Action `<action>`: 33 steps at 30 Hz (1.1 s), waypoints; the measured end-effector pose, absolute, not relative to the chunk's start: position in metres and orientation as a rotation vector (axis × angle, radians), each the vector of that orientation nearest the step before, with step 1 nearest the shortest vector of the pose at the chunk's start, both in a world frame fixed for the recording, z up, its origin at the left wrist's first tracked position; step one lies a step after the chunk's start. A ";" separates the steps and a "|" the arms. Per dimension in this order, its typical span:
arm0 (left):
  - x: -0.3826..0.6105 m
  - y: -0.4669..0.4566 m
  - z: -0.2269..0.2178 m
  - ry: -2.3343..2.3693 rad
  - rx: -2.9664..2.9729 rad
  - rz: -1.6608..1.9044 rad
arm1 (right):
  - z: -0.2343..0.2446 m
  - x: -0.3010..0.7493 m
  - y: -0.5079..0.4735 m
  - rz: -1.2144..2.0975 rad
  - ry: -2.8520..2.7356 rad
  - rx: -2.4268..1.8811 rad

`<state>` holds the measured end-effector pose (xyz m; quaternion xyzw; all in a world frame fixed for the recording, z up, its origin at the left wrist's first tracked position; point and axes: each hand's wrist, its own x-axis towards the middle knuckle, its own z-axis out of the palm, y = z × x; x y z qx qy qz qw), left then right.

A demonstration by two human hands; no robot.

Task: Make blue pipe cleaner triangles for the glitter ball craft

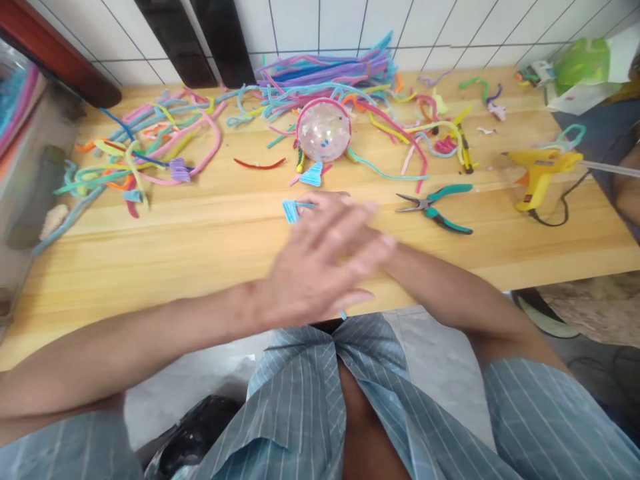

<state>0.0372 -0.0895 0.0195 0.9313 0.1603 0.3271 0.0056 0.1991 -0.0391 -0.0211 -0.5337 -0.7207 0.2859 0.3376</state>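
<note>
Head view. The person's two hands cross over the near middle of a wooden worktop (200,250). The left hand (327,260) lies above, blurred, with its fingers stretched and spread; nothing is seen in its grasp. The right hand (327,198), mostly hidden beneath it, shows bent fingers closed on the thin stem of a light-blue ribbed piece (290,211), whose broad end points left. A second blue piece (311,175) rests just beyond, before the round container (324,101).

This container, pink-rimmed and see-through, stands at the centre. Within it lie pale, translucent contents (325,130) with a few small blue spots; I cannot tell what they are. At the left edge, a translucent bin (55,127) holds blue and pink material in its upper part. At the far right corner, a rounded green object (583,63) sits beside white paper (583,99); whether it is a vessel is unclear. A black plastic bag (195,433) is on the floor, its contents hidden.

Loose coloured stems (215,137) lie left of the round container, and a purple-and-blue bundle (325,70) lies behind it. To the right rest teal-handled pliers (433,208), parted at the tips, and a yellow glue gun (543,170).
</note>
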 end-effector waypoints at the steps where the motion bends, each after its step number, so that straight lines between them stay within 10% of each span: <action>1: 0.054 -0.102 0.014 0.416 2.988 0.942 | -0.022 0.198 -0.039 0.740 -1.879 -1.385; 15: 0.128 -0.140 0.056 -0.014 1.664 0.256 | -0.017 0.207 -0.043 0.798 -1.820 -1.289; 23: 0.008 -0.050 0.043 0.835 1.719 1.182 | -0.016 0.221 -0.043 0.847 -1.730 -1.278; 33: 0.005 -0.020 -0.007 0.803 1.273 0.796 | -0.005 0.215 -0.050 0.698 -1.838 -1.292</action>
